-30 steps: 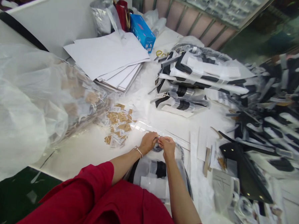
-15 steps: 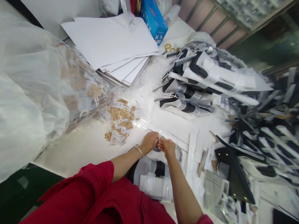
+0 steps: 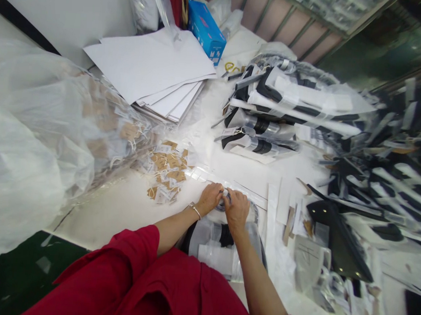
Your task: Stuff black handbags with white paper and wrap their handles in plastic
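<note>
Both hands meet at the top of a black handbag [image 3: 195,241] that lies flat against my body, covered with pale wrapping and white paper. My left hand [image 3: 210,199] is closed on a dark strap [image 3: 221,206] with a small whitish wrapped spot between the hands. Close beside it, my right hand [image 3: 237,208] grips the same strap with bent fingers, thumb toward the left hand. Fingertips and part of the strap are hidden. To the left of the hands lies a pile of brown and white tags [image 3: 169,167] with strings.
Several wrapped bags [image 3: 264,144] are stacked beyond my hands. Black bags and white strips [image 3: 388,185] crowd the right side. White sheets [image 3: 155,65] and a blue box [image 3: 206,30] stand at the back. A large clear plastic bag [image 3: 27,157] fills the left.
My right hand has turned and its fingers now bend over the strap, where before they pinched near the left fingertips. The left hand stays nearly in place. The view has shifted slightly.
</note>
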Available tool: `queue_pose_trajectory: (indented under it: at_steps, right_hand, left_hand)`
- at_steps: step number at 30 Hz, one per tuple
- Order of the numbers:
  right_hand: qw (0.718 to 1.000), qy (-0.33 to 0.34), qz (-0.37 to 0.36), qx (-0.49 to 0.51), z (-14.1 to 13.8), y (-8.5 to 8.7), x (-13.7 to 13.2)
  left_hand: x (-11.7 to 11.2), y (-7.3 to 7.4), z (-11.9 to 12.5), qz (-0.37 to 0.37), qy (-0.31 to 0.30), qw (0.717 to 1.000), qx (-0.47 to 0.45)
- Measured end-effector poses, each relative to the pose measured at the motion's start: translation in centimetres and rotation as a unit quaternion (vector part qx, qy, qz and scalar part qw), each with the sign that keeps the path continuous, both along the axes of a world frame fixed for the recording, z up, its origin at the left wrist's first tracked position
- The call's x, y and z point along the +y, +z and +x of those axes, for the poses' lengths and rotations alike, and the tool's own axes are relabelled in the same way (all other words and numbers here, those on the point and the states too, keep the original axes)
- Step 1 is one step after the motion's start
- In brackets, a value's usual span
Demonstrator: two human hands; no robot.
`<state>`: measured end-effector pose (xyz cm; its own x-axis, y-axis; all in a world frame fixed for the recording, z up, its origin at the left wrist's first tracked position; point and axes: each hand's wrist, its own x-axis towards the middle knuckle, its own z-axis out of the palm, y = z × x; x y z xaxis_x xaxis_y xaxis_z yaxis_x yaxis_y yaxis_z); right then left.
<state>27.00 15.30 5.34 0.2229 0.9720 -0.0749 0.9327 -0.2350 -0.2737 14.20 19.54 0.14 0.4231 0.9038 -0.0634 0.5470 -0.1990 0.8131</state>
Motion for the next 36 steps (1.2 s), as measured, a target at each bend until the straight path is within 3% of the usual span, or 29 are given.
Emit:
queue_pose_trajectory:
  at_steps: [2, 4, 8, 13, 20, 29, 33, 36]
  right_hand:
    - [0.993, 0.102, -0.028, -0.046, 0.1, 0.2, 1.3]
    - [0.982, 0.155, -0.073, -0.082, 0.0, 0.4, 2.6]
    - [0.956, 0.214, -0.126, -0.158, -0.9, 0.8, 4.5]
    - [0.944, 0.248, -0.125, -0.178, -1.4, 1.1, 4.7]
    - [0.947, 0.246, -0.106, -0.177, -0.1, 1.0, 2.9]
    - [0.965, 0.212, -0.058, -0.144, 1.9, 1.7, 0.7]
    - [0.98, 0.146, -0.065, -0.115, 1.9, 1.9, 0.7]
    - [0.993, 0.088, -0.009, -0.073, 3.1, 2.6, 0.1]
  left_hand:
    - [0.0, 0.0, 0.0, -0.001, -0.001, 1.0, -0.002]
    - [0.0, 0.1, 0.0, -0.005, -0.007, 1.0, 0.0]
    - [-0.1, 0.5, -0.1, -0.014, 0.0, 1.0, -0.003]
    - [-0.1, 0.6, -0.1, -0.011, 0.03, 0.999, -0.03]
    - [0.1, 0.7, -0.6, -0.027, 0.068, 0.994, -0.084]
    - [-1.1, 1.6, -4.5, -0.072, 0.09, 0.983, -0.14]
    - [-1.9, 1.9, -5.8, -0.106, 0.114, 0.984, -0.087]
    - [-2.7, 2.0, -6.7, -0.134, 0.112, 0.984, -0.009]
